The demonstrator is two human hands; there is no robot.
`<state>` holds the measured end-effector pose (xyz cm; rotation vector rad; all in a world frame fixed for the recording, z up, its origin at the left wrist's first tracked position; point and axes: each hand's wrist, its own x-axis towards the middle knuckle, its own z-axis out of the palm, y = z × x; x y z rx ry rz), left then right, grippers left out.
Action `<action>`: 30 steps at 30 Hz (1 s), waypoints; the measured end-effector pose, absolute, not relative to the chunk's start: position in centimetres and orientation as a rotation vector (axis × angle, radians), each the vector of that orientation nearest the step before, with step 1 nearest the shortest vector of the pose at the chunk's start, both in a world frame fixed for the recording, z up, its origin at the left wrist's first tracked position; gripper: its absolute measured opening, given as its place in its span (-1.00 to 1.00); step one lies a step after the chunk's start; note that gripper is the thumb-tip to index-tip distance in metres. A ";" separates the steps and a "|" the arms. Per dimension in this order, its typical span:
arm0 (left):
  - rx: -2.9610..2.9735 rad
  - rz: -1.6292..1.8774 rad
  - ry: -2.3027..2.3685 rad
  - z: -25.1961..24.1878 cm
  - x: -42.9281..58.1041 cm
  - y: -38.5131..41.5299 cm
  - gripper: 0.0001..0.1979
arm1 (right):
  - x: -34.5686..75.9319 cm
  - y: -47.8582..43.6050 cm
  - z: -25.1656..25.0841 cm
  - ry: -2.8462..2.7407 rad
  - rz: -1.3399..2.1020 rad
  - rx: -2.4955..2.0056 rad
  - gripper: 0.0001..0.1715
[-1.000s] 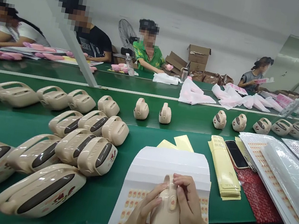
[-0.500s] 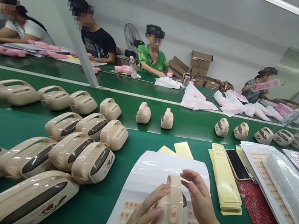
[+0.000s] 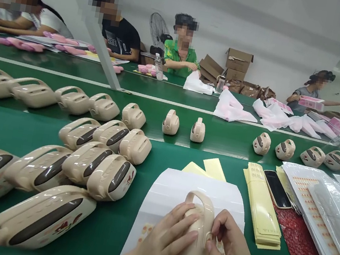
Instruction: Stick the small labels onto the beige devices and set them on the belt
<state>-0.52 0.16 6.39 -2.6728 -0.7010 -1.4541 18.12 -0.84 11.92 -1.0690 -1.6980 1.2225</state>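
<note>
Beige plastic device (image 3: 192, 248) is held by left hand (image 3: 164, 242), fingers pressed together, and pinched by right fingertips (image 3: 216, 222); it may slip if grip is loosened.

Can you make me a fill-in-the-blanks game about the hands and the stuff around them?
The left hand and right hand hold a beige plastic gadget with a curved ____.
The sheet under it is ____.
The table top is ____.
The stacked strips beside the phone are ____.

Missing words: handle, white, green, yellow.
</note>
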 end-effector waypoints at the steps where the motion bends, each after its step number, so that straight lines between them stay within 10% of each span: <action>1: -2.674 -1.430 -0.708 6.6 -0.5 0.1 -0.34 | 18.1 -0.9 11.9 -1.687 1.232 -1.074 -0.86; 9: -2.721 -1.392 -0.758 6.9 -0.8 -0.3 -0.22 | 18.0 -0.6 10.8 -1.518 1.290 -1.050 -0.77; 17: -2.750 -2.359 -1.209 4.3 1.7 -1.1 -0.33 | 19.3 5.2 10.5 -1.572 1.692 -1.048 -0.52; 25: -2.718 -0.815 -1.162 -1.2 -0.3 0.6 -0.35 | 23.1 17.9 14.4 -1.451 0.871 -1.648 -0.67; 30: -2.467 -0.667 -1.234 -4.2 -0.1 2.1 -0.36 | 22.1 26.4 14.5 -1.404 0.585 -1.941 -0.80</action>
